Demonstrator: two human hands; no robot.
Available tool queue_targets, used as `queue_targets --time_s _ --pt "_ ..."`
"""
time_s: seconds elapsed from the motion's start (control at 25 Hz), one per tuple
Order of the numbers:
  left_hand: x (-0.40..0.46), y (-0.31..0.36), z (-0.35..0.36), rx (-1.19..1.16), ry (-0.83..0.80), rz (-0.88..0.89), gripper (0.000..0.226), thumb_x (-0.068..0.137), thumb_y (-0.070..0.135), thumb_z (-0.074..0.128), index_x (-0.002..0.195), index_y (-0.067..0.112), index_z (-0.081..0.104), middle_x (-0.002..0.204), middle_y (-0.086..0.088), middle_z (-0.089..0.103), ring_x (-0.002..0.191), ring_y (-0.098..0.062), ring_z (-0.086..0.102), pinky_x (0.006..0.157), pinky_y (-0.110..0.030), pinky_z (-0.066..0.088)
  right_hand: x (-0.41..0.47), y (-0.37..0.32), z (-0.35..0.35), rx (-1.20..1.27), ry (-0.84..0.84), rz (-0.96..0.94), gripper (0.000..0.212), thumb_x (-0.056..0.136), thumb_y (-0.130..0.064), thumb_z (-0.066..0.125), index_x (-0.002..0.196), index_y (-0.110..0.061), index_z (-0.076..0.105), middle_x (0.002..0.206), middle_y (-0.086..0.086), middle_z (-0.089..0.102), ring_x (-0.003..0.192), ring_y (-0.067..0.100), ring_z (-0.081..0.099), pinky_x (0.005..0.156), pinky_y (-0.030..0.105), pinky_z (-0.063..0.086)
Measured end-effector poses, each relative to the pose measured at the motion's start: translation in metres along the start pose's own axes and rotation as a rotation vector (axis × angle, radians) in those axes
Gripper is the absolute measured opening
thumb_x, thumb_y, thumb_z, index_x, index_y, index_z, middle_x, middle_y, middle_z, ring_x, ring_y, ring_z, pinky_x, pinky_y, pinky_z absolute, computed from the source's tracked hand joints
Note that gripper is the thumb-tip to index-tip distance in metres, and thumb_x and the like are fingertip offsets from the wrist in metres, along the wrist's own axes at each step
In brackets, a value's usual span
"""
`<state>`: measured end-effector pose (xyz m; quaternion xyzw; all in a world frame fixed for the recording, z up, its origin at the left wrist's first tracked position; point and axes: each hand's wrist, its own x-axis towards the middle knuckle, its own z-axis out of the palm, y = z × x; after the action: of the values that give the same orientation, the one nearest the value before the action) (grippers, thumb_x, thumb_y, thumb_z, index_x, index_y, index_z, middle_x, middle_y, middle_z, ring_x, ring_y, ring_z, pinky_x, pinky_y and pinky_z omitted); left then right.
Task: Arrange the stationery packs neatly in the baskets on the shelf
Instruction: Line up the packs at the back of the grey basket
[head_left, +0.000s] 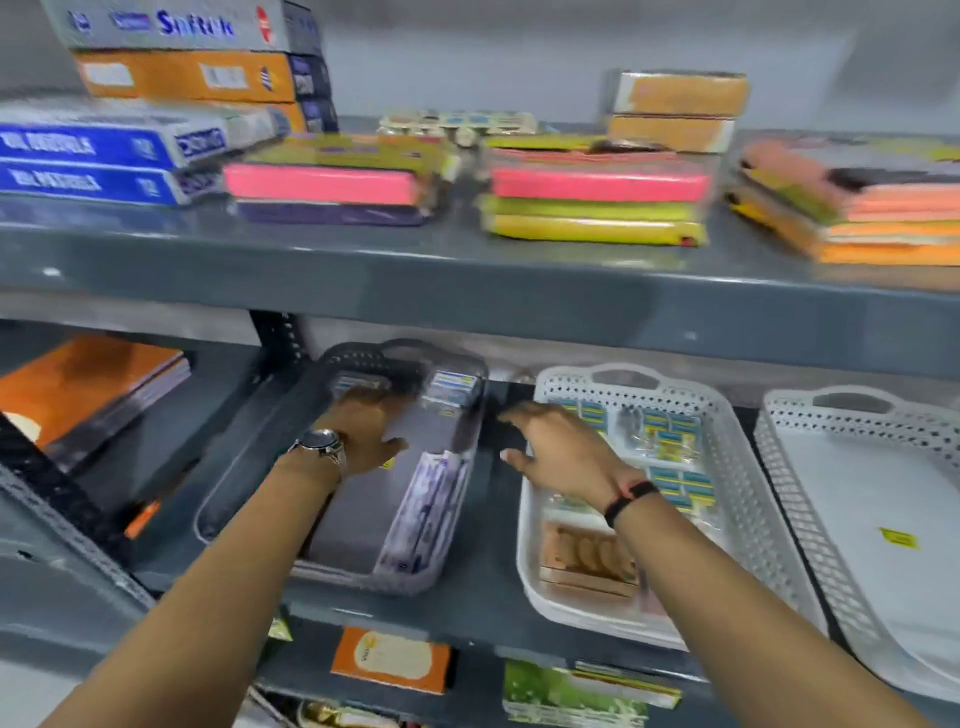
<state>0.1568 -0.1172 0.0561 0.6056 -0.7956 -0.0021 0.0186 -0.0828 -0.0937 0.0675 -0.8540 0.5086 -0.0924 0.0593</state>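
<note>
A dark grey basket (260, 457) stands on the middle shelf. It holds a blue-and-white pack (451, 388) at its far right corner and a long pale pack (426, 514) leaning on its right wall. My left hand (363, 431), with a wristwatch, reaches into this basket, fingers spread over another pack at the back. To the right stands a white basket (748, 499) with blue-and-yellow packs (670, 431) and a brown pack (587, 558). My right hand (561, 447) hovers over the white basket's left rim, fingers apart, holding nothing.
A second white basket (810, 493) with a yellow sticker stands at the far right. The upper shelf (467, 291) carries coloured paper packs and boxes. Notebooks (88, 395) lie on the left of the middle shelf. More packs sit on the shelf below.
</note>
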Motion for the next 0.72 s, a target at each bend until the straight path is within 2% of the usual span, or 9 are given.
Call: queue_targets --time_s 0.16,0.28,0.4,0.52,0.64,0.72 --pt "0.033 -0.051 0.008 -0.091 -0.124 -0.038 0.057 0.086 0.024 0.056 0.138 0.010 0.036 0.141 -0.014 0.044 0.126 -0.027 0.044 0.105 -0.033 0.035 0.076 -0.024 0.019 -0.018 -0.063 0.131 0.046 0.087 -0.033 0.056 0.127 -0.011 0.054 0.129 0.016 0.060 0.117 0.032 0.057 0.096 0.035 0.047" --pt "0.058 -0.055 0.014 -0.228 -0.118 -0.032 0.057 0.084 0.019 0.061 0.134 0.002 0.039 0.134 -0.020 0.049 0.118 -0.031 0.050 0.095 -0.035 0.041 0.104 -0.020 0.033 -0.057 -0.099 0.285 0.046 0.085 -0.028 0.059 0.126 -0.007 0.054 0.129 0.016 0.060 0.116 0.033 0.058 0.094 0.037 0.049" --pt "0.082 -0.045 0.022 -0.396 -0.032 -0.046 0.044 0.083 0.005 0.059 0.124 -0.007 0.047 0.127 -0.027 0.054 0.115 -0.035 0.052 0.088 -0.033 0.040 0.117 -0.009 0.046 -0.094 -0.072 0.363 0.046 0.080 -0.029 0.066 0.121 -0.009 0.057 0.125 0.016 0.061 0.118 0.034 0.052 0.097 0.040 0.044" --pt "0.104 -0.040 0.030 -0.572 -0.005 -0.113 0.031 0.085 -0.004 0.048 0.116 -0.007 0.052 0.121 -0.028 0.057 0.109 -0.036 0.054 0.081 -0.034 0.039 0.133 -0.006 0.058 -0.155 -0.103 0.376 0.057 0.079 -0.034 0.069 0.127 -0.010 0.051 0.127 0.015 0.059 0.123 0.033 0.043 0.101 0.043 0.036" --pt "0.121 -0.035 0.040 -0.703 -0.050 -0.169 0.039 0.092 0.000 0.040 0.131 -0.003 0.041 0.136 -0.022 0.048 0.118 -0.034 0.049 0.091 -0.033 0.042 0.146 -0.005 0.062 -0.242 -0.158 0.356 0.070 0.079 -0.036 0.067 0.139 -0.013 0.037 0.138 0.010 0.049 0.128 0.034 0.034 0.107 0.047 0.031" --pt "0.131 -0.034 0.049 -0.837 -0.095 -0.193 0.047 0.092 -0.003 0.037 0.138 0.003 0.032 0.141 -0.017 0.043 0.121 -0.033 0.047 0.095 -0.035 0.043 0.155 -0.006 0.066 -0.254 -0.160 0.352 0.067 0.082 -0.033 0.064 0.140 -0.014 0.035 0.142 0.007 0.046 0.129 0.034 0.033 0.108 0.047 0.028"
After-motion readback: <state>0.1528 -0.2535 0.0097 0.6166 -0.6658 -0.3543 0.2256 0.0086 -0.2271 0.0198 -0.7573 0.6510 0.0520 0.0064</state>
